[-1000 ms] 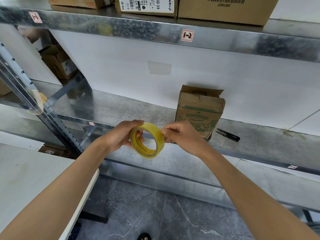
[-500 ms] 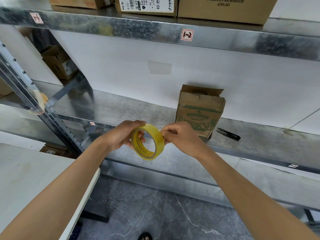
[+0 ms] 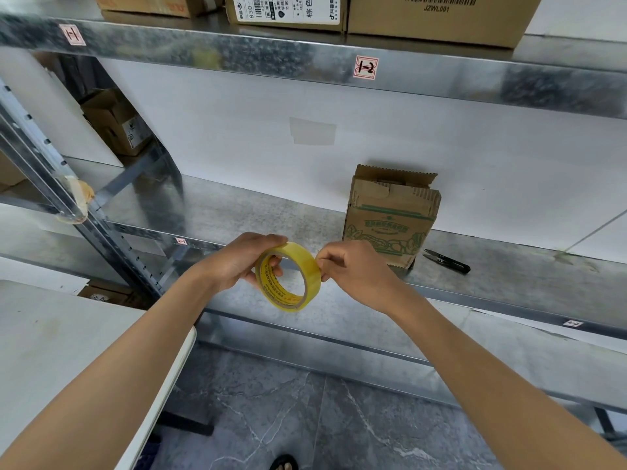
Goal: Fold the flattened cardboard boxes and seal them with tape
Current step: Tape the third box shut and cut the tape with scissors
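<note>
A yellow tape roll [image 3: 298, 266] is held up in front of the metal shelf. My left hand [image 3: 237, 259] grips it, thumb on top and fingers through the core. My right hand [image 3: 353, 269] pinches the roll's outer right edge with curled fingers. A small brown cardboard box [image 3: 390, 218] with green print stands upright on the shelf just behind my right hand, its top flaps open. Black snips [image 3: 448, 261] lie on the shelf to the right of the box.
The galvanised shelf [image 3: 237, 212] runs across the view, with a higher shelf [image 3: 305, 59] carrying large cartons [image 3: 437, 18]. A white table [image 3: 51, 340] is at lower left. More boxes [image 3: 115, 120] sit at far left. Grey marble floor lies below.
Both hands and the tape roll have risen slightly. The grip on the roll looks the same.
</note>
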